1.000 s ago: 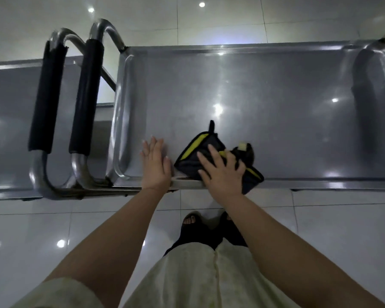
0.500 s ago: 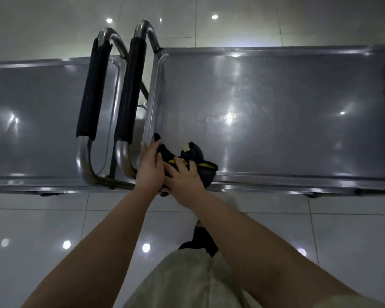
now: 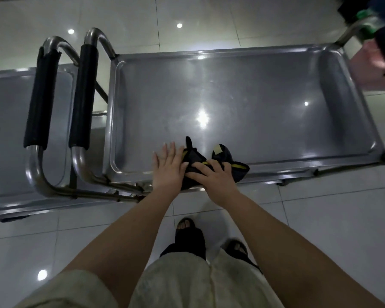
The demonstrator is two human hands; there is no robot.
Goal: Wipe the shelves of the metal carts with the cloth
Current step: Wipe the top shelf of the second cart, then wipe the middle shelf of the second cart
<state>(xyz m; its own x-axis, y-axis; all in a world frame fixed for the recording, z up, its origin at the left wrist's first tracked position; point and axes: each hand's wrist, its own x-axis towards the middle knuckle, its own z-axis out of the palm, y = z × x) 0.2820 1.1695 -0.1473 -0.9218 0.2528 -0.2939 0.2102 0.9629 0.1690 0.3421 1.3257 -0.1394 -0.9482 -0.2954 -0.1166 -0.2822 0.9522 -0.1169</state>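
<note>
Conceivably, the wide stainless-steel cart shelf [image 3: 242, 96] on the right could be shoved away under hard strokes. The crumpled dark cloth with yellow trim [image 3: 195, 158], bunched at the near rim, could be dragged off the edge; it is pressed under the spread right hand [image 3: 211, 177], while the left hand [image 3: 167, 165] is laid flat, empty, touching it.

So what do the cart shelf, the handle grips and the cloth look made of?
Cart shelf: likely stainless steel, shiny; it reflects bright light spots. Handle grips: matte black, probably foam or rubber sleeves. Cloth: soft dark fabric with yellow trim; it bunches and folds.
</note>
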